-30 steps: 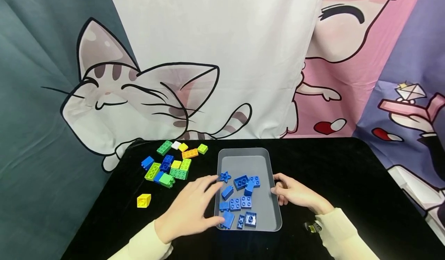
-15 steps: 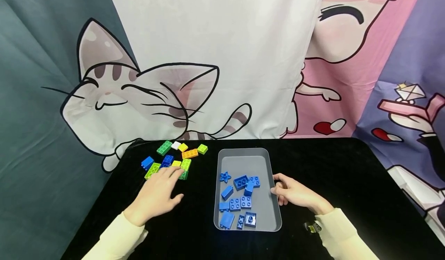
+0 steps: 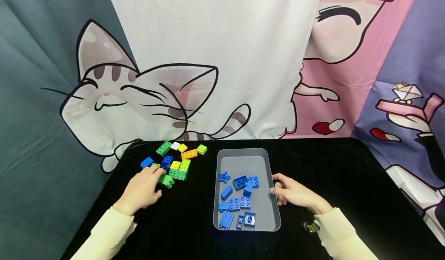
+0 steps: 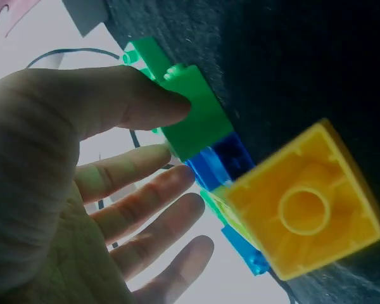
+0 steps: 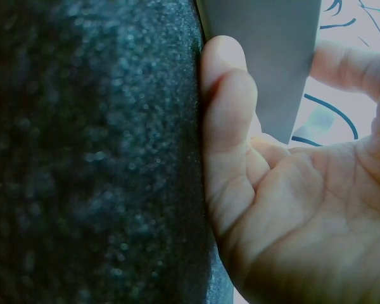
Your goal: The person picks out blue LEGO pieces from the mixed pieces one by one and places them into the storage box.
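Note:
At the pile of toy building bricks on the left is my left hand [image 3: 140,188], its fingers reaching over the near bricks. In the left wrist view its fingers are spread and lightly bent, with the thumb in front of a green brick [image 4: 199,114] and the fingertips by a blue brick [image 4: 221,161]. A yellow brick [image 4: 304,202] shows large there; in the head view the hand hides it. My right hand [image 3: 295,192] holds the right edge of a grey tray [image 3: 265,213], thumb at the rim and fingers curled against the outer wall [image 5: 272,63].
Several blue bricks [image 3: 234,204] and a blue star-shaped piece [image 3: 224,177] lie in the tray. Green, lime, blue, yellow and orange bricks [image 3: 189,154] and a white one [image 3: 175,146] lie on the black tabletop [image 3: 333,163]. A printed curtain [image 3: 215,24] hangs behind.
My left hand has gone from the tray's left side to the brick pile, then a little further left and nearer. My right hand stays at the tray edge.

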Action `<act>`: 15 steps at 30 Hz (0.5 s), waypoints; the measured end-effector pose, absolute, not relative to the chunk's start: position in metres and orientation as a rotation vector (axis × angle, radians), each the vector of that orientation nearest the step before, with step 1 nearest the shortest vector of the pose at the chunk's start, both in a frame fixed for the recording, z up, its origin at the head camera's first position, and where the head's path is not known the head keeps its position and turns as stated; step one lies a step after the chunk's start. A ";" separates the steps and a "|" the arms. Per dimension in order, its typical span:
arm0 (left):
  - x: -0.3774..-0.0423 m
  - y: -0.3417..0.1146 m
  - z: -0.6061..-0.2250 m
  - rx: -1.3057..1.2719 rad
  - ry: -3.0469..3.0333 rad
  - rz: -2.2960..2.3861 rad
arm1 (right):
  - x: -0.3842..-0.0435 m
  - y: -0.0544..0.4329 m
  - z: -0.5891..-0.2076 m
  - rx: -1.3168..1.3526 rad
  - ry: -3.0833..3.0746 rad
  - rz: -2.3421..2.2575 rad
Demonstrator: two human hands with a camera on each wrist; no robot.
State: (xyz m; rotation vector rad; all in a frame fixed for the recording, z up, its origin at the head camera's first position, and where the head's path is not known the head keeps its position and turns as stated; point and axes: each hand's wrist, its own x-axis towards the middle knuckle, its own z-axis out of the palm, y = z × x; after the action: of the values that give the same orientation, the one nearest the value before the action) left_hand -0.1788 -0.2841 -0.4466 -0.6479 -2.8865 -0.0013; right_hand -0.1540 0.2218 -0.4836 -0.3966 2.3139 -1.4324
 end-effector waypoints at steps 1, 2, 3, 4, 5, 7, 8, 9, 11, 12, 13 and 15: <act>-0.179 -0.285 -0.447 -0.649 -2.888 -0.007 | -0.154 0.222 -0.483 -0.396 2.315 -1.433; -0.180 -0.286 -0.448 -0.648 -2.888 -0.014 | -0.154 0.222 -0.483 -0.395 2.317 -1.434; -0.180 -0.288 -0.449 -0.648 -2.890 -0.024 | -0.154 0.221 -0.483 -0.395 2.318 -1.435; -0.181 -0.289 -0.449 -0.648 -2.894 -0.034 | -0.154 0.221 -0.483 -0.395 2.318 -1.436; -0.181 -0.290 -0.450 -0.646 -2.899 -0.045 | -0.154 0.221 -0.483 -0.395 2.318 -1.436; -0.182 -0.293 -0.452 -0.640 -2.910 -0.060 | -0.154 0.221 -0.483 -0.394 2.315 -1.438; -0.183 -0.294 -0.452 -0.639 -2.914 -0.064 | -0.154 0.220 -0.483 -0.394 2.314 -1.438; -0.184 -0.295 -0.453 -0.643 -2.918 -0.066 | -0.154 0.220 -0.483 -0.395 2.313 -1.437; -0.186 -0.296 -0.454 -0.654 -2.922 -0.076 | -0.153 0.221 -0.484 -0.393 2.316 -1.434; -0.187 -0.297 -0.454 -0.661 -2.921 -0.081 | -0.153 0.221 -0.484 -0.393 2.317 -1.435; -0.188 -0.297 -0.454 -0.666 -2.921 -0.084 | -0.153 0.221 -0.484 -0.393 2.319 -1.434; -0.190 -0.297 -0.455 -0.677 -2.921 -0.085 | -0.153 0.221 -0.484 -0.394 2.322 -1.433</act>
State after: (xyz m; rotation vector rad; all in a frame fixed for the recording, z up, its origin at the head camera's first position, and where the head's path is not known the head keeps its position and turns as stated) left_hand -0.1901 -0.2971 -0.4549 -0.6770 -2.9207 -0.0847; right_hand -0.1534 0.2213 -0.4844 -0.3941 2.3218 -1.4325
